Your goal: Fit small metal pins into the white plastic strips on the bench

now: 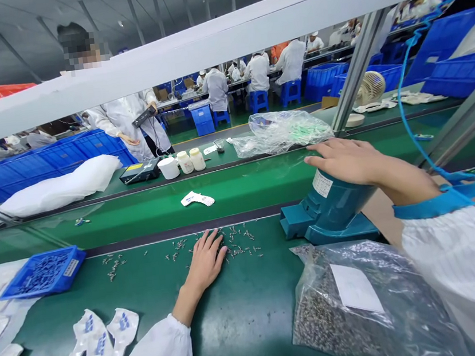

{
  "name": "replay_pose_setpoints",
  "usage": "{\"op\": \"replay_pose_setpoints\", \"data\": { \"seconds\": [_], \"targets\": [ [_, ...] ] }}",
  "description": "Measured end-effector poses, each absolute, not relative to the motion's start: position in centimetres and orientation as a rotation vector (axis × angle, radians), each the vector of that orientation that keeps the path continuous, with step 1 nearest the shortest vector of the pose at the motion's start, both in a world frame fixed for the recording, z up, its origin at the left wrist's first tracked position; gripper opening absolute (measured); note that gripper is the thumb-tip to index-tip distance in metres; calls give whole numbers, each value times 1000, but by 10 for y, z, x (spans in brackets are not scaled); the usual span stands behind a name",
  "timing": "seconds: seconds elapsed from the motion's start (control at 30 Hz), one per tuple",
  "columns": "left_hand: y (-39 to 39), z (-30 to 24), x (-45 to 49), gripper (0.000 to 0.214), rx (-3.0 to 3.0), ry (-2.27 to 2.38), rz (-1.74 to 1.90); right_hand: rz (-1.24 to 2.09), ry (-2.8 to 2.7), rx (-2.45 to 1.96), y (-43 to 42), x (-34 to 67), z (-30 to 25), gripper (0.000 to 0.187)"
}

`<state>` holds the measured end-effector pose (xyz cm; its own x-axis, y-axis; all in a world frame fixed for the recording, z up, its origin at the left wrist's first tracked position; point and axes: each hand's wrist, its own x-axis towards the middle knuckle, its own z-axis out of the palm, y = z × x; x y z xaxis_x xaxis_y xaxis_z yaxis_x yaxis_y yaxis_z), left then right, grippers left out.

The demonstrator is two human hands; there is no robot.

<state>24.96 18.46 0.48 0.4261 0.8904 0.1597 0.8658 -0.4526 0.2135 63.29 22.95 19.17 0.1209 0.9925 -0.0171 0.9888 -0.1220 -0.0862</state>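
Observation:
My left hand [206,260] lies palm down on the green work surface, its fingers spread over scattered small screws [240,251]. My right hand [348,161] rests flat on top of a teal machine housing [336,206] with a white label, fingers stretched out. A blue antistatic strap [435,204] with a coiled cord circles the right wrist. Just in front of the housing sits a clear plastic bag [335,304] full of small metal parts, with a blank-looking paper on it. White curved pieces with blue print [97,345] lie left of my left forearm.
A blue tray [44,274] of small blue parts stands at left. Beyond, a green belt [138,216] carries one white piece [197,198]. White bottles [191,161], a black device [140,171] and a plastic bag [283,130] line the far ledge. A person [131,124] stands behind.

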Motion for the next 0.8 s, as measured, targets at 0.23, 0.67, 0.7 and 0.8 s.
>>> {"op": "replay_pose_setpoints", "data": {
  "seconds": [0.23,0.67,0.7,0.8],
  "targets": [
    [183,4,256,51,2628,1370,325,102,-2036,-2336,228,630,194,73],
    [195,2,258,45,2756,1427,339,81,-2038,-2308,232,633,189,71],
    [196,3,258,44,2757,1462,365,90,-2039,-2310,231,633,190,71],
    [192,8,257,43,2730,1566,458,96,-2041,-2311,231,632,191,71]
  ]
}}
